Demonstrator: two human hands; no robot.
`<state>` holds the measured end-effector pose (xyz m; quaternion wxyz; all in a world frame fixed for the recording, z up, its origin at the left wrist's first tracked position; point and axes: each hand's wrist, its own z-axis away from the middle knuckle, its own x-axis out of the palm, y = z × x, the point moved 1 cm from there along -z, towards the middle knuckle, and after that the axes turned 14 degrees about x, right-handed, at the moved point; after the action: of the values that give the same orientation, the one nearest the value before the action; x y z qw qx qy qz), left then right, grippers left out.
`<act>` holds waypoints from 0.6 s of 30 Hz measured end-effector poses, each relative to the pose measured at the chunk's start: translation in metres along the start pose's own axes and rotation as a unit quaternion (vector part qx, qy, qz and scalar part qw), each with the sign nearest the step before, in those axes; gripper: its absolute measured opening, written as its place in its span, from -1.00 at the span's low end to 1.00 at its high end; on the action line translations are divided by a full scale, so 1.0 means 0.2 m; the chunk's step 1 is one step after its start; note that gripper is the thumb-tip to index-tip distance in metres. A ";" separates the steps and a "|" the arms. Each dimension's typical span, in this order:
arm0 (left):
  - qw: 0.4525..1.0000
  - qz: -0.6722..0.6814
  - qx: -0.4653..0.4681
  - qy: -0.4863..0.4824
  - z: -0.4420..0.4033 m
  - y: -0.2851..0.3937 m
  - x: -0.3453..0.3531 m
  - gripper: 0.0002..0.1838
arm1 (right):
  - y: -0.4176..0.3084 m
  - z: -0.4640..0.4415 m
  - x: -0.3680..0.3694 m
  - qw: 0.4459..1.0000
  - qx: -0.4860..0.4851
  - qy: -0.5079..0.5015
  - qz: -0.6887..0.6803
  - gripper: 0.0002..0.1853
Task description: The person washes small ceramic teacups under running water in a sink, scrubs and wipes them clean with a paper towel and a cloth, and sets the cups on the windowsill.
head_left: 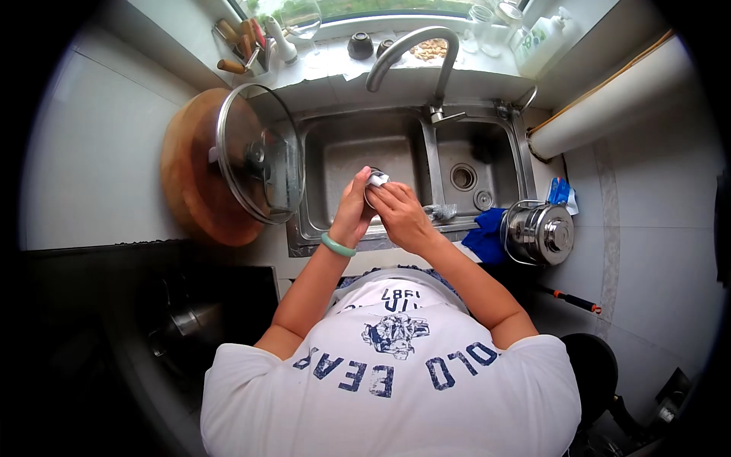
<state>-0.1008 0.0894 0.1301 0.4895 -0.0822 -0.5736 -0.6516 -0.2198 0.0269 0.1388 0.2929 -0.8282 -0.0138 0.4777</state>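
Over the front of the large sink basin (327,164), my two hands are closed together around a small round-rimmed item with a white, folded-looking piece (378,179) at its top. Whether that piece is cloth or paper I cannot tell. My left hand (352,209), with a pale green bangle (337,244) on the wrist, grips from the left, thumb up. My right hand (402,217) wraps over it from the right, its fingers against the white piece. Most of the item is hidden by my fingers.
A curved faucet (445,76) rises behind the smaller basin (502,152). Left of the sink, a glass lid (263,179) leans before a round wooden board (183,175). Right are a blue cloth (486,236) and a lidded steel pot (542,233). Bottles (541,38) and glasses line the sill.
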 end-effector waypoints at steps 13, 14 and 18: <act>0.824 -0.383 0.415 -0.047 0.01 -0.03 0.03 -0.59 | 0.01 -0.11 -0.08 0.842 0.264 -0.227 -0.413 -0.54; 0.806 -0.400 0.431 -0.061 -0.03 -0.04 -0.01 -0.58 | 0.04 -0.11 -0.06 0.768 0.292 -0.255 -0.510 -0.56; 0.818 -0.410 0.399 -0.059 -0.05 -0.02 -0.04 -0.56 | 0.11 -0.10 -0.02 0.626 0.356 -0.300 -0.626 -0.58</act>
<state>-0.0955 0.0854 0.1197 0.1323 0.3251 -0.7915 -0.5002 -0.2116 -0.0027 0.1383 0.7731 -0.2618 -0.4444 0.3691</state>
